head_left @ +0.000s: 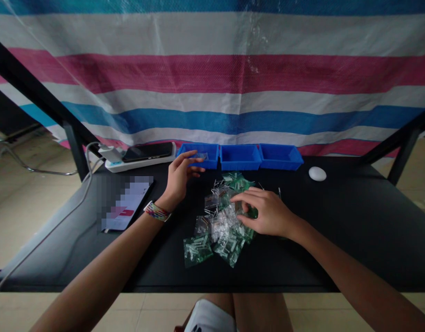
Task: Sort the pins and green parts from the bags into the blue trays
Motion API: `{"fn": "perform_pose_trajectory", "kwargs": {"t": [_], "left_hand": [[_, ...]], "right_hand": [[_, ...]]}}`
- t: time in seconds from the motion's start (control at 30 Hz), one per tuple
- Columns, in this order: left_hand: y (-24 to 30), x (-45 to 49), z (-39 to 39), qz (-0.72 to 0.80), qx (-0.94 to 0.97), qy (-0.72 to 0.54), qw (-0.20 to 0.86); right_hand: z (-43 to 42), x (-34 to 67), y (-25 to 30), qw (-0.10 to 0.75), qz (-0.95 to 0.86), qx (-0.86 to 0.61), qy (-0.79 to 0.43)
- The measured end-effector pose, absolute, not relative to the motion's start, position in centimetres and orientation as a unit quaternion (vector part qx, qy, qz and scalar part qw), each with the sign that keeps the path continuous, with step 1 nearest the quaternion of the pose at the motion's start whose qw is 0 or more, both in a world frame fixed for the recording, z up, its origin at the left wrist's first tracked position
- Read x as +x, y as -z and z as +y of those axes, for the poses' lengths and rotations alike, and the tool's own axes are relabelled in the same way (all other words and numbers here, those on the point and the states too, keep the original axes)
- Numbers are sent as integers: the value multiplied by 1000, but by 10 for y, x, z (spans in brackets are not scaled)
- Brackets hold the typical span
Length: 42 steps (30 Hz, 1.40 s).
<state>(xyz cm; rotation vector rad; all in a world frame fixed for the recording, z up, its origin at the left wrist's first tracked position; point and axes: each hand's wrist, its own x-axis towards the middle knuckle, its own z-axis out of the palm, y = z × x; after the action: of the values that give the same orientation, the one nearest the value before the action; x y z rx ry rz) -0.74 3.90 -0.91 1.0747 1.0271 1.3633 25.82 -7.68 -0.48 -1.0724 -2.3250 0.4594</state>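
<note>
While the left hand [180,179] hovers spread and empty at the leftmost blue bin [213,158], the half-curled right hand [268,213], apparently empty, would best pinch single plastic packets [221,226] by an edge.

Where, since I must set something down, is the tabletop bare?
Mainly the flat black tabletop between the right forearm, white oval object and right edge; also a patch between the left forearm and thin white cable. It's crowded mid-table, under clear and green plastic packets.

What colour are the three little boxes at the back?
The boxes are blue, clearest in the head view.
</note>
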Motion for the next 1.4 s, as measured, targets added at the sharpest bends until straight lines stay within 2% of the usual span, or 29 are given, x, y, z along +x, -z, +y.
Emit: {"fn": "perform_pose_trajectory", "kwargs": {"t": [0.2,0.43,0.67,0.87,1.13,1.4], "left_hand": [[13,-4,37,414,490,-567,517],[8,5,19,331,613,-487,526],[-8,23,-19,305,756,-361,453],[-6,35,-36,294,758,-329,481],[3,29,-30,285,718,-352,528],[-2,30,-31,284,705,-352,546]], "right_hand": [[-75,258,1,337,-788,-414,-307],[-69,258,-2,507,-597,-409,-468],[-68,248,6,588,-503,-418,-477],[-74,243,5,599,-496,-422,-465],[-74,245,7,516,-530,-371,-562],[-76,246,7,495,-570,-392,-526]]}}
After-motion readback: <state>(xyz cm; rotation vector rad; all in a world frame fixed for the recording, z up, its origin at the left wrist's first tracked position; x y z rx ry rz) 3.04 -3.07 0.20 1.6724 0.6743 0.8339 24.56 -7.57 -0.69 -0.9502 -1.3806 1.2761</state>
